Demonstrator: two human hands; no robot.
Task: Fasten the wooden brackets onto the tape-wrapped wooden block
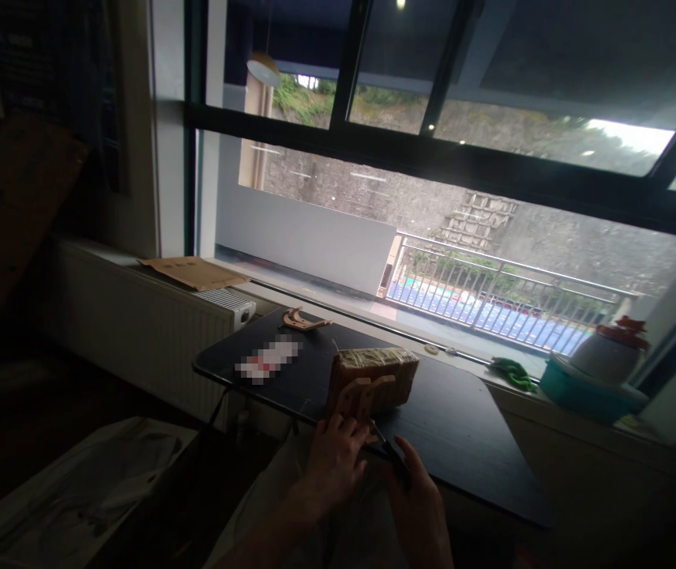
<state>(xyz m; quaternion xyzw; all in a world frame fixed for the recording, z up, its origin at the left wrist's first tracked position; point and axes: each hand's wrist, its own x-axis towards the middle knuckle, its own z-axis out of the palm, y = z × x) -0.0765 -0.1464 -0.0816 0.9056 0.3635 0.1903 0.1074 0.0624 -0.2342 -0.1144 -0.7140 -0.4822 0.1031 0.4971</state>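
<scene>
At the near edge of the dark table (462,438), my left hand (338,454) is closed on a light wooden piece (353,395) with bent, prong-like arms. Its prongs stand in front of a brown block-shaped package (373,363) wrapped in clear tape or film; I cannot tell whether they touch it. In my right hand (414,486) is a black-handled screwdriver (396,460), its thin metal shaft pointing at the lower part of the wooden piece. The exact contact at the tip is too dark to see. Another curved wooden piece (302,320) lies at the table's far left corner.
A blurred-out white and red item (270,359) lies on the table's left. Along the windowsill are a brown envelope (196,273), a green cloth (512,373) and a teal container (587,387). A white radiator (154,316) stands left; a pale bag (89,482) sits lower left.
</scene>
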